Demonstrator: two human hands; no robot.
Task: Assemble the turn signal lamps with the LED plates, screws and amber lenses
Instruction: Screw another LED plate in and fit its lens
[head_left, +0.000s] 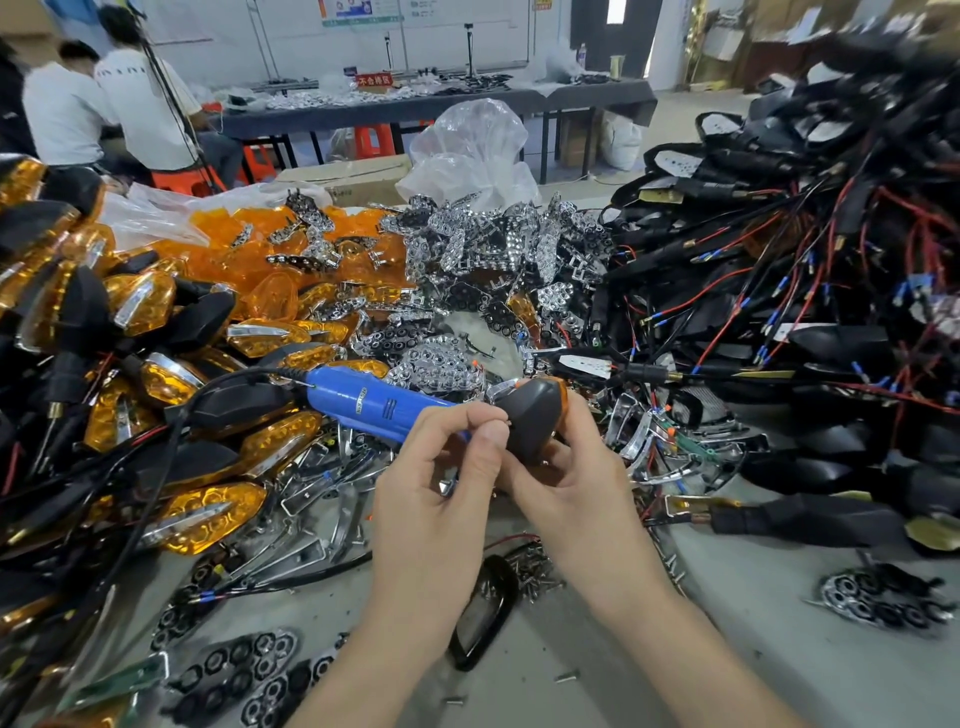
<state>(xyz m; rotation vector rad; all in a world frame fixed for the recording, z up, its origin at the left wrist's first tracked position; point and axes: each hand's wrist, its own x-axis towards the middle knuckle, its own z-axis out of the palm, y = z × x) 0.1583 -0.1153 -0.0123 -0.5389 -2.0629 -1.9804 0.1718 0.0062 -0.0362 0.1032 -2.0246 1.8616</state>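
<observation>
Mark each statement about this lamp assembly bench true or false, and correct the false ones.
1. The right hand holds a turn signal lamp. True.
2. The electric screwdriver is red. False: it is blue.
3. The left hand is empty. False: it grips the screwdriver.
4. Wired black housings are heaped on the right. True.
5. Loose screws lie between the forearms. True.
</observation>
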